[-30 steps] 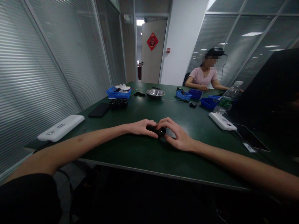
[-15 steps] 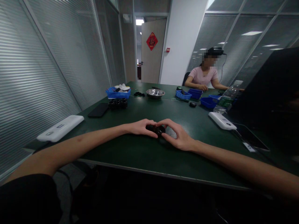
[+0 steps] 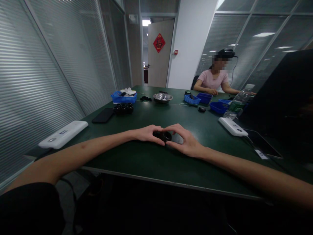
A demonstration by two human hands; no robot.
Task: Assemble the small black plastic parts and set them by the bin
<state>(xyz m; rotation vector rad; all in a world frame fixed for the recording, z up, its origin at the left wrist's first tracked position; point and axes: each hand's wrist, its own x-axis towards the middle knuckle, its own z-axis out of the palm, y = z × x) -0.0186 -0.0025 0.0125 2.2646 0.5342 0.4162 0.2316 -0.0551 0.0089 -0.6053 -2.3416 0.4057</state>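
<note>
Between my hands, on the dark green table (image 3: 137,160), is a small glossy black object (image 3: 167,136) with a rounded, ring-like right end. Its exact kind does not show. My left hand (image 3: 148,133) grips its left part, thumb in front and fingers behind. From the other side, my right hand (image 3: 187,142) curves thumb and fingertips around the round end, with a gap between its palm and the object. The fingertips of both hands almost meet, and they hide part of the black object.
A white power bank (image 3: 64,133) and a black phone (image 3: 103,115) lie left, near glossy black pieces (image 3: 123,108) and a blue basket (image 3: 124,98). Behind is a metal bowl (image 3: 162,98). Rightward are blue bins (image 3: 219,107), a bottle (image 3: 236,103), another power bank (image 3: 232,126) and a seated person (image 3: 215,80).
My right thumb and fingers have shifted slightly around the round end of the black object. My left hand has stayed in place with its hold.
</note>
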